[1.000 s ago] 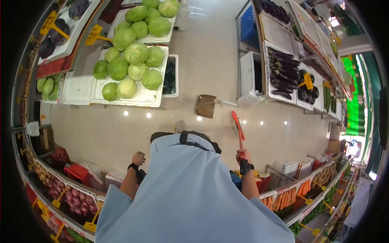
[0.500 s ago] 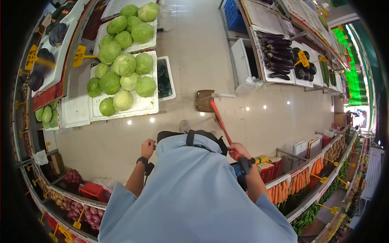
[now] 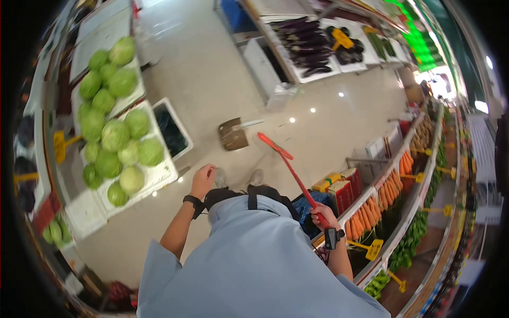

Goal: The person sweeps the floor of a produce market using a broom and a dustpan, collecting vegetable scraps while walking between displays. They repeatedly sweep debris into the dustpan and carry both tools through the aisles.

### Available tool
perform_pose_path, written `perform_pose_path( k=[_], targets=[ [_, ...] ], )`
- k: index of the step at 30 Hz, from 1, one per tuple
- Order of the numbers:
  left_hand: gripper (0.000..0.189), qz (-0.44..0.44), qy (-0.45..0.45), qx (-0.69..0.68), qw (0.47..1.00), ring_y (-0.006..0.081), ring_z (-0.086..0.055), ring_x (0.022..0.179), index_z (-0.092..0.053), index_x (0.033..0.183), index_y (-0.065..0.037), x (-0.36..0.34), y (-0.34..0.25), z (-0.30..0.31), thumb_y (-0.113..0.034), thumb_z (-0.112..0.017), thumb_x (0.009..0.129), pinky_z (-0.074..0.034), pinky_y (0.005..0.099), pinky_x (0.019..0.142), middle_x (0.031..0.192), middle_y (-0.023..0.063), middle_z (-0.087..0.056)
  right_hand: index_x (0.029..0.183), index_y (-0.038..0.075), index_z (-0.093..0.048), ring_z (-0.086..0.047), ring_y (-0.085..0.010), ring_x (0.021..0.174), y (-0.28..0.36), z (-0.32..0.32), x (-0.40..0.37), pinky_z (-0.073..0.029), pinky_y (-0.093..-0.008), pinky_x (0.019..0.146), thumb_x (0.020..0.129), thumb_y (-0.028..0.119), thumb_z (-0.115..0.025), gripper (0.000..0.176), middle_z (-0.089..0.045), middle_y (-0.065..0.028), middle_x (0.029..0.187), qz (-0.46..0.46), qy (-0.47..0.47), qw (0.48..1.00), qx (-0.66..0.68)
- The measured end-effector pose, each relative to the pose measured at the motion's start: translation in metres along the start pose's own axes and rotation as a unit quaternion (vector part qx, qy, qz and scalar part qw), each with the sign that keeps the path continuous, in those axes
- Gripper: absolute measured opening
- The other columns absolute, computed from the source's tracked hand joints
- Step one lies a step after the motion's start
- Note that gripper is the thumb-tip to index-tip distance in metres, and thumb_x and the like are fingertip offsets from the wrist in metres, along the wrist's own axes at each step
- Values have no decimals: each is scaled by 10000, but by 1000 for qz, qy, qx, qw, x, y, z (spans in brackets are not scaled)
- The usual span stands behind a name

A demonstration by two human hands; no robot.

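Observation:
My right hand (image 3: 324,215) is wrapped around the upper part of a long red broom (image 3: 301,184). The red head at its far end is angled across the stick, and I cannot make out bristles. My left hand (image 3: 203,180) hangs in front of my body with its fingers loosely curled, and no object shows in it. On the tiled floor ahead lies a brown dustpan (image 3: 233,135) with a pale handle pointing right. The broom's head is to the right of the dustpan, apart from it.
Green cabbages (image 3: 115,135) lie in white trays at the left, beside a floor box (image 3: 172,129) of dark greens. Eggplants (image 3: 305,45) are on a stand ahead. Carrots (image 3: 366,214) line the right shelf, near red boxes (image 3: 342,196). A plastic bag (image 3: 280,96) hangs near the stand's corner.
My view has turned and shifted. The broom's head has moved from the dustpan's edge to its right, apart from it. My left hand has swung forward. My right hand still grips the broom.

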State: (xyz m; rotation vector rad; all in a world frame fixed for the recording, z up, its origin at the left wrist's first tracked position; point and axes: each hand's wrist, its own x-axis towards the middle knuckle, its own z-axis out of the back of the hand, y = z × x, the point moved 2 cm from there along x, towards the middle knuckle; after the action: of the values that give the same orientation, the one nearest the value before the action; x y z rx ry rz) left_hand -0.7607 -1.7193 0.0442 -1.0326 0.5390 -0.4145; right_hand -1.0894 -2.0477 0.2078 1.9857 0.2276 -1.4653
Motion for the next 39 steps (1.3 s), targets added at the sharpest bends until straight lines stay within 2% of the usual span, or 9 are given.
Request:
perform_pose_path(
  k=[7,17,24,27,31,34,36,38,39],
  targets=[
    [424,-164,29,193,967,383,-529,1136,-508,1301,-66,141,-56,-43,-186,-603,906,-470,472,924,1200,182,-563,1101,24,-492,-508,-109,544,-30,36,-13,-406,-247,432,795,-5,-605,327,-569,-75,828,32,-49,992,111],
    [727,11,250,422,871,362,-529,1254,-367,1460,-73,265,-24,-172,-391,-642,867,-436,487,1030,1379,208,-528,926,12,-574,-551,-164,513,-55,103,7,-459,-315,447,815,114,-669,178,-563,-65,664,68,-108,986,107],
    [469,88,223,426,872,433,-602,1113,-572,1157,1,306,-8,-240,-351,-662,861,-497,497,931,1162,256,-648,836,3,-608,-559,-179,512,-26,190,48,-438,-300,441,798,100,-683,129,-587,-80,672,39,-94,969,223],
    [365,259,317,473,780,313,-697,995,-730,963,-5,311,20,-256,-279,-762,724,-536,425,860,1015,188,-725,820,7,-623,-560,-174,508,12,229,46,-437,-291,437,792,110,-683,123,-593,-74,674,-2,-89,965,245],
    [372,221,188,508,811,368,-655,1078,-717,1039,11,273,-3,-245,-262,-673,789,-525,439,914,1114,229,-686,816,6,-624,-558,-172,484,34,286,66,-440,-303,397,809,126,-641,121,-625,-87,696,23,-57,938,340],
    [220,243,277,471,802,263,-677,724,-711,839,-3,261,12,-224,-220,-683,818,-532,351,645,783,146,-687,1000,27,-566,-611,-172,583,62,303,57,-466,-294,423,842,140,-593,197,-660,-140,826,82,-40,946,311],
    [232,267,397,536,695,190,-684,683,-714,827,-56,256,2,-227,-277,-655,867,-534,354,594,763,49,-708,1076,72,-531,-634,-183,631,90,304,49,-475,-302,440,869,132,-562,218,-661,-155,860,134,-57,938,316],
    [347,23,500,617,607,274,-640,1129,-684,1182,-195,263,19,-202,-387,-525,940,-496,416,934,1209,63,-687,1218,45,-514,-670,-200,711,109,315,58,-518,-298,518,902,116,-519,324,-656,-157,869,140,-52,938,312],
    [347,152,452,579,661,274,-641,1125,-684,1181,-197,257,23,-214,-389,-525,939,-497,417,932,1204,63,-688,1256,32,-510,-682,-205,747,123,315,55,-534,-294,546,911,114,-508,355,-654,-150,878,143,-59,933,324]
  ],
)
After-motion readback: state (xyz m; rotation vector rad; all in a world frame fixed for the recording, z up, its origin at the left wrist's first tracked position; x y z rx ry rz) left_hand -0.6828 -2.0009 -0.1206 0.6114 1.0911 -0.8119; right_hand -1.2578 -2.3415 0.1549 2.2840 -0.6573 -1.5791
